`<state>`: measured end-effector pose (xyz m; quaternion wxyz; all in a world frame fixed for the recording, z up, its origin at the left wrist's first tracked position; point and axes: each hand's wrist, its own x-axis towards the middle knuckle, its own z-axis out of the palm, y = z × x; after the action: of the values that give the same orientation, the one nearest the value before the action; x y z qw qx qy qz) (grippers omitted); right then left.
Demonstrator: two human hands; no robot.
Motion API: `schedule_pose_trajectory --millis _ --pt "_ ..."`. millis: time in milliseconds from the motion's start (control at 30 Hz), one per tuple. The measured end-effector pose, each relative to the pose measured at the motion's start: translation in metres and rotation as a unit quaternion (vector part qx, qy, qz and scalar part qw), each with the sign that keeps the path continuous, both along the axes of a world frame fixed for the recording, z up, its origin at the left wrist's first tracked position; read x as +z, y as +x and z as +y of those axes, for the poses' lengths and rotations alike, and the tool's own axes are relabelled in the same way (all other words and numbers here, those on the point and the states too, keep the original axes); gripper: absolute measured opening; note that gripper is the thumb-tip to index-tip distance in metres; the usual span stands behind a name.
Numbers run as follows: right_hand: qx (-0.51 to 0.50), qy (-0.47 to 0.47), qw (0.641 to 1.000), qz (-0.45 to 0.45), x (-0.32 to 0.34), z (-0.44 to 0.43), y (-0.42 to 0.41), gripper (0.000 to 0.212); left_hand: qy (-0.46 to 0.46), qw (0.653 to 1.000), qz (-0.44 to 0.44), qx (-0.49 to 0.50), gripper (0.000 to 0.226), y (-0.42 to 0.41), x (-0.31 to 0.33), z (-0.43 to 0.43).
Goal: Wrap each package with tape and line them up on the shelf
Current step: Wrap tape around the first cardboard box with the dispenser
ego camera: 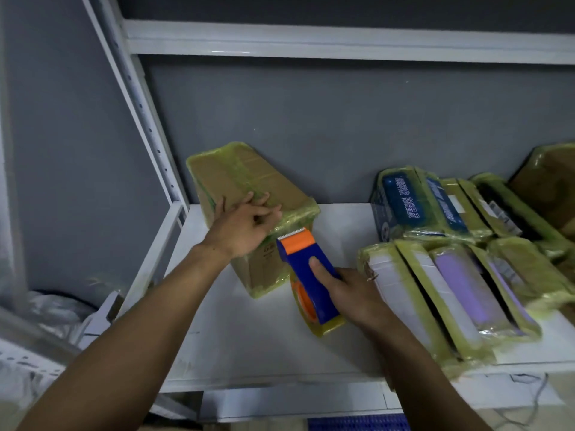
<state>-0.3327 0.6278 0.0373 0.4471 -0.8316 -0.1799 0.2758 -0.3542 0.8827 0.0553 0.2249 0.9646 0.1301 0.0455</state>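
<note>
Shelf [249, 337], box [236, 178] under left fingers [264, 209], dispenser [295, 259] beside

We see two bare arms: the left forearm [140, 321] and right forearm [420, 368] are uncovered. The left hand [245, 227] and right hand [348, 290] are bare, with short nails.

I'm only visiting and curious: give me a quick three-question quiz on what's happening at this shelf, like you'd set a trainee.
1. True or false: the right hand grips the blue and orange tape dispenser.
2. What does the left hand rest on? A) the taped brown box B) a purple package C) the shelf post
3. Fill in: the row of wrapped packages lies to the ___ of the dispenser.
Key: 1 true; 2 A; 3 right.
</note>
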Motion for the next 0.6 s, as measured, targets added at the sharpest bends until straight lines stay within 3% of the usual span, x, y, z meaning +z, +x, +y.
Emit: schedule_pose_trajectory --millis 67,167,300,433,600 --pt "0.003 0.012 1.000 0.006 -0.007 0.002 -0.001 0.072 0.007 0.999 -0.026 0.024 0.048 0.002 -0.006 -0.004" --pt "0.013 0.033 0.999 0.014 -0.018 -0.001 -0.006 0.064 0.014 0.999 -0.043 0.021 0.051 0.001 -0.010 -0.001" --pt "-0.011 0.043 0.999 0.007 -0.021 -0.004 -0.014 0.070 0.030 0.998 -0.051 0.016 0.051 0.002 -0.012 0.005" --pt "-0.006 0.069 0.996 0.055 -0.019 -0.009 -0.018 0.071 0.022 0.998 -0.054 0.008 0.051 0.003 -0.015 0.009" --pt "0.015 0.060 0.995 0.078 -0.025 -0.021 -0.023 0.057 0.012 0.999 -0.046 0.003 0.048 0.005 -0.011 0.014"
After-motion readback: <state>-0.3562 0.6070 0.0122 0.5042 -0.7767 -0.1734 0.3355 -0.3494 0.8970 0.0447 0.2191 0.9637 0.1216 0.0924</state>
